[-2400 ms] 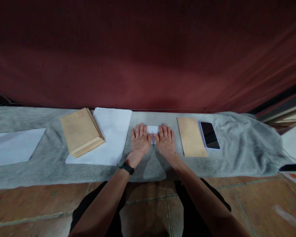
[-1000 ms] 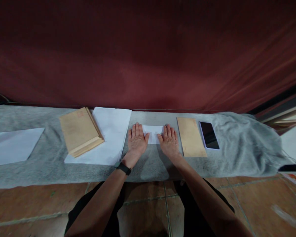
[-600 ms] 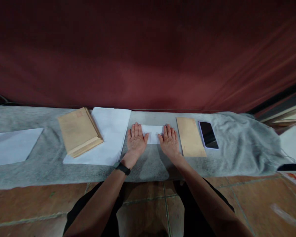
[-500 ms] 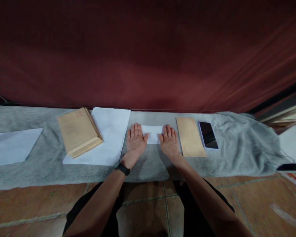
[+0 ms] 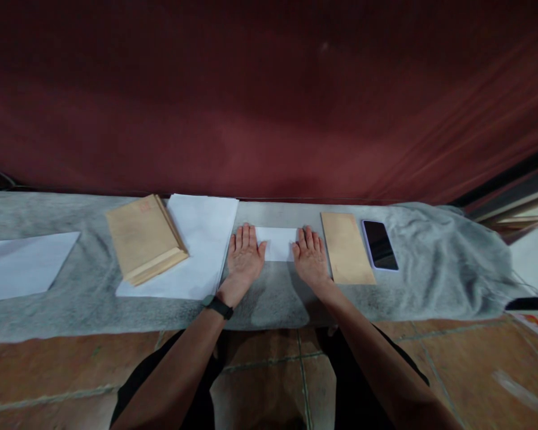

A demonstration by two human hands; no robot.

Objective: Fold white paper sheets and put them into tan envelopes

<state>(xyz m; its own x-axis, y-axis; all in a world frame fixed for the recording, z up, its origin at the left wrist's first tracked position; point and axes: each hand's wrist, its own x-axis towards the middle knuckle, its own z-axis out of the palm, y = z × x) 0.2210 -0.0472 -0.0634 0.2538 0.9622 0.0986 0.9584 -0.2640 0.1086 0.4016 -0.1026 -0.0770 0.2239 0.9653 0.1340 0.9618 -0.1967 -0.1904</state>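
no readable text or labels

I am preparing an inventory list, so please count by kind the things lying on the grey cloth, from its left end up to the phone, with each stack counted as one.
White paper: 3 (far-left paper, paper stack, small middle paper)
Brown envelopes: 2 (envelope stack, single envelope)
Phone: 1
Total: 6
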